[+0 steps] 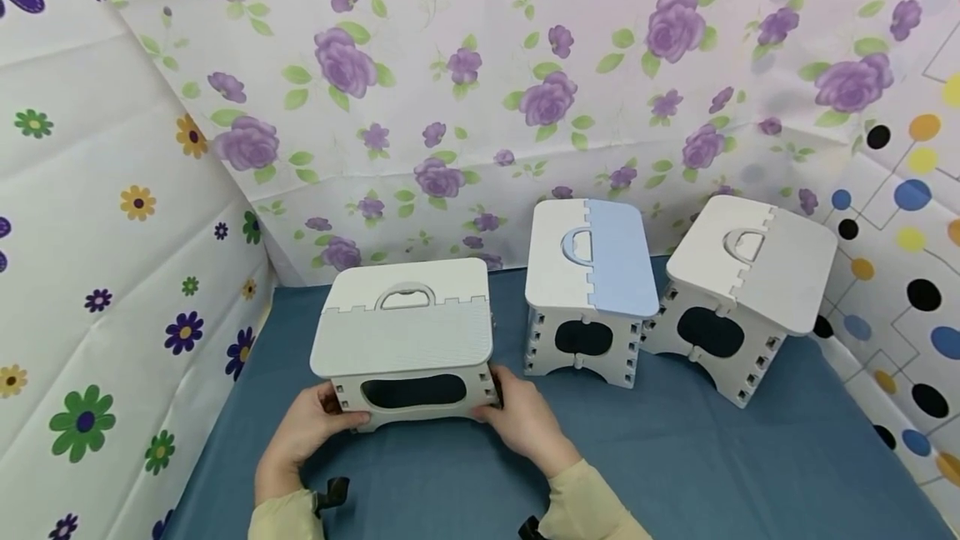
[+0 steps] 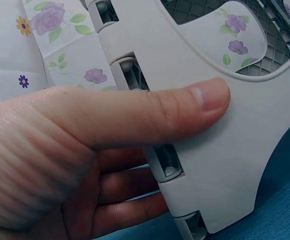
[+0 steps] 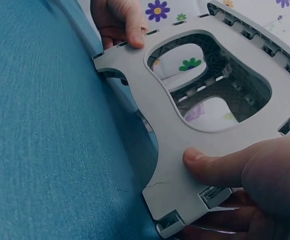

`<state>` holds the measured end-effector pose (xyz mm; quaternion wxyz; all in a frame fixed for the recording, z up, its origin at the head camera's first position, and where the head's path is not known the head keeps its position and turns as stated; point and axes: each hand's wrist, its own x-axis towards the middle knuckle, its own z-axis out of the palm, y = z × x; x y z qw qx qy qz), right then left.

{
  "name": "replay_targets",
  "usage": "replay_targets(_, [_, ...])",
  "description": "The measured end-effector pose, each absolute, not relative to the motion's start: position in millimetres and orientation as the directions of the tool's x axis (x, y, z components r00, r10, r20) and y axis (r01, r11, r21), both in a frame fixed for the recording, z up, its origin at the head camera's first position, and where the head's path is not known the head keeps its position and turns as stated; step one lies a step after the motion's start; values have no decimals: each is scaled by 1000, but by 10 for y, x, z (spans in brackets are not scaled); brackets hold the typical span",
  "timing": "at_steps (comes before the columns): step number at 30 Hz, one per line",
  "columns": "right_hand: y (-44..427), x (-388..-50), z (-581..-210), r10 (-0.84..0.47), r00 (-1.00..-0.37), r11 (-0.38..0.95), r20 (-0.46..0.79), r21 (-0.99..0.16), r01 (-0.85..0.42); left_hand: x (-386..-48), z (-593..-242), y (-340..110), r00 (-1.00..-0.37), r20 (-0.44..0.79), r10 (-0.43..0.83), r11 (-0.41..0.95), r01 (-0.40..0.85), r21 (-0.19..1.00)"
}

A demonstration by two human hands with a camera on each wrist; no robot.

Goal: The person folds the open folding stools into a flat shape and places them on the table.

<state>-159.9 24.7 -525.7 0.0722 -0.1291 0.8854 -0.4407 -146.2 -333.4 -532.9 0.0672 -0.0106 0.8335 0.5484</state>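
Note:
A white and light-grey folding step stool point(image 1: 405, 340), unfolded with a handle in its top, stands at the left of the blue cloth. My left hand point(image 1: 306, 426) grips its lower left edge; in the left wrist view the thumb point(image 2: 185, 107) lies across the front panel and the other fingers curl behind the side. At the lower right edge my right hand point(image 1: 525, 415) grips likewise, its thumb point(image 3: 210, 165) on the panel in the right wrist view and its fingers around the hinged side. An oval opening shows the stool's hollow inside.
A white and blue folding stool point(image 1: 555, 273) stands right of the middle. Close beside it, a white and grey folding stool point(image 1: 750, 273) is set at an angle. Flowered cloth point(image 1: 465, 107) hangs behind, and dotted cloth point(image 1: 900, 273) hangs at the right. Blue cloth point(image 1: 675, 465) covers the surface.

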Motion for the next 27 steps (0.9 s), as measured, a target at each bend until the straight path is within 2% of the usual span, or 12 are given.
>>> replay_targets(27, [260, -1613, -5328, -313, -950, 583, 6, -788, -197, -1456, -5352, -3330, -992, -106, 69, 399, -70, 914])
